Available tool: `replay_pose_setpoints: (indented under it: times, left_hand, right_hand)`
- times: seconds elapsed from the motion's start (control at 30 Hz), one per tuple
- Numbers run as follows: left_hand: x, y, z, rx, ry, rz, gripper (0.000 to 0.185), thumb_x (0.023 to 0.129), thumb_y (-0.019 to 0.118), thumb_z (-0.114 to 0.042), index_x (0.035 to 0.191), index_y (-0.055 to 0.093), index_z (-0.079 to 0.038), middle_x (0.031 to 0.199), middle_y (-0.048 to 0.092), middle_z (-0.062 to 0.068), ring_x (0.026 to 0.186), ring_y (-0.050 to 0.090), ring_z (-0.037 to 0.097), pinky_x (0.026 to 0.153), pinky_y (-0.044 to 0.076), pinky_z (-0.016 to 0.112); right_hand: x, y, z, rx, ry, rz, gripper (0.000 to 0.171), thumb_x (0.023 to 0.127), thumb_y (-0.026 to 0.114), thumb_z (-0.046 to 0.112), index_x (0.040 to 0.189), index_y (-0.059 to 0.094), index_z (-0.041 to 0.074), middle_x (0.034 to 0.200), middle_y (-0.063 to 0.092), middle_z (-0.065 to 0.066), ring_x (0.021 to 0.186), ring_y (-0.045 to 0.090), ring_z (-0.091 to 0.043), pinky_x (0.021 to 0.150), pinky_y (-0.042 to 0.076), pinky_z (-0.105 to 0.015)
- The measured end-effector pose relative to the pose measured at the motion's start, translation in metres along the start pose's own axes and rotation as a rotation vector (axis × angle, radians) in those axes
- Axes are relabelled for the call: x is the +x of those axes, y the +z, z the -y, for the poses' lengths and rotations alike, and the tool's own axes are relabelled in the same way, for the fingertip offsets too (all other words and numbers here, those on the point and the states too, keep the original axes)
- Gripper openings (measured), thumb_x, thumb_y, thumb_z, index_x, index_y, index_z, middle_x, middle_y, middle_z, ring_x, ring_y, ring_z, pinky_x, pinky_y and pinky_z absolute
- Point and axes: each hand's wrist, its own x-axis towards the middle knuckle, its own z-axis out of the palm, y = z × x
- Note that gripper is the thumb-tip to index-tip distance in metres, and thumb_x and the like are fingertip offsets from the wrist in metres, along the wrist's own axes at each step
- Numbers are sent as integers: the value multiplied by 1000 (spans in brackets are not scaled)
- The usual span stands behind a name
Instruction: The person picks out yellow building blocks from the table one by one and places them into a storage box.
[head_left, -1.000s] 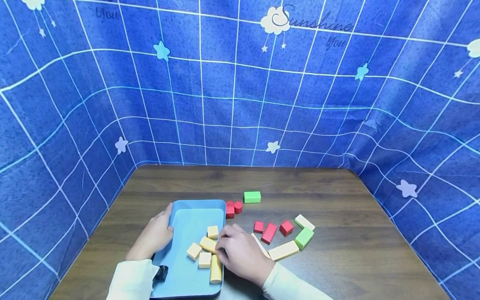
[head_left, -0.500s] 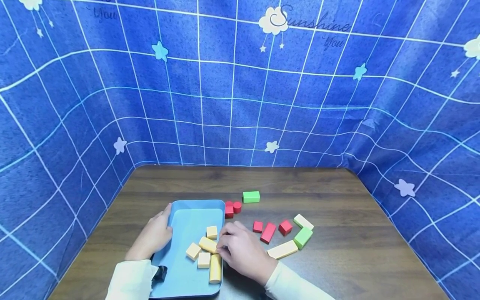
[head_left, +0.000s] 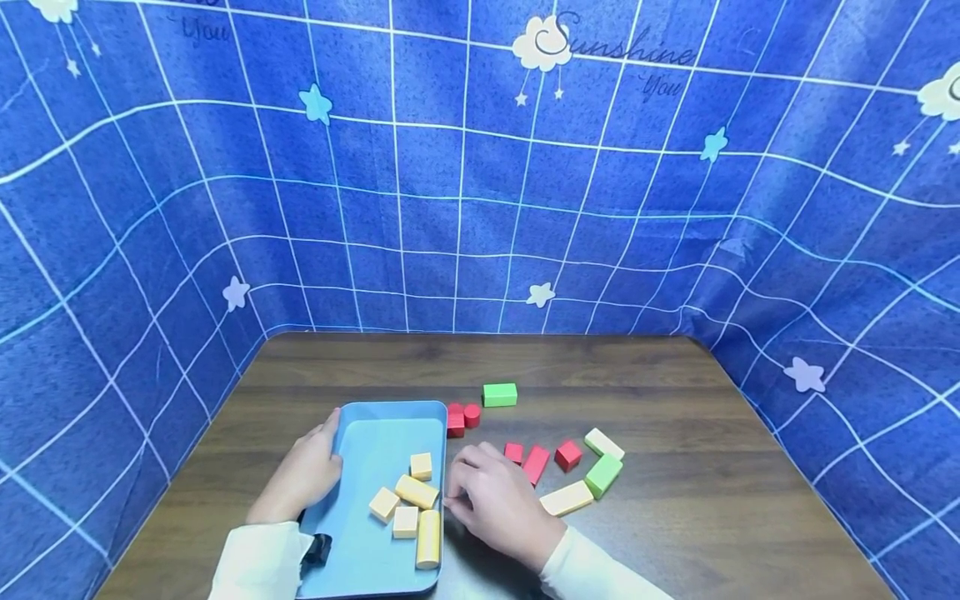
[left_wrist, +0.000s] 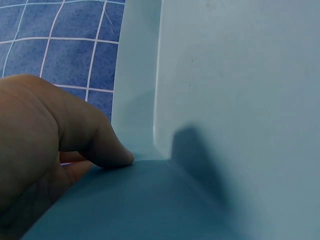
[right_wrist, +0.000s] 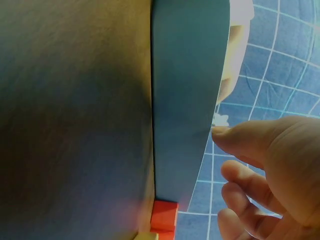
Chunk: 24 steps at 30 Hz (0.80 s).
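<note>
On the counter (head_left: pixel 660 392) lies a blue tray (head_left: pixel 360 467), left edge gripped by the left hand (head_left: pixel 302 473), right wall just beside the right hand (head_left: pixel 504 504), whose loosely curled fingers (right_wrist: pixel 250 186) seemingly hold nothing, with five yellow blocks (head_left: pixel 428 540) inside the tray.

Left grip (head_left: pixel 303 471) pinches, thumb pressing down — right grip (head_left: pixel 497 500) loosely curled, thumb extended.

The blue rectangular tray (head_left: pixel 367 454) is viewed from above by head, closely inside by left wrist, outside by right.
</note>
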Motion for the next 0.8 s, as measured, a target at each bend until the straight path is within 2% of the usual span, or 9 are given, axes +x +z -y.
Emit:
replay_pose_setpoints:
  times: [0.53,0.8]
  left_hand:
    - [1,1,0,7,8,-7,74,100,43,-3,163,7,5,166,22,33,150,25,55,117,27,71]
    - [1,1,1,2,5,-5,73,100,43,-3,163,8,5,165,23,34,150,25,55,117,28,72]
  right_hand:
    - [-12,-2,-18,3,35,-42,21,79,87,30,79,66,28,93,62,14,85,54,-6,70,51,-22]
    - [-18,-3,-23,-11,94,3,21,78,86,34,90,71,26,98,62,13,91,55,-9,76,54,-27]
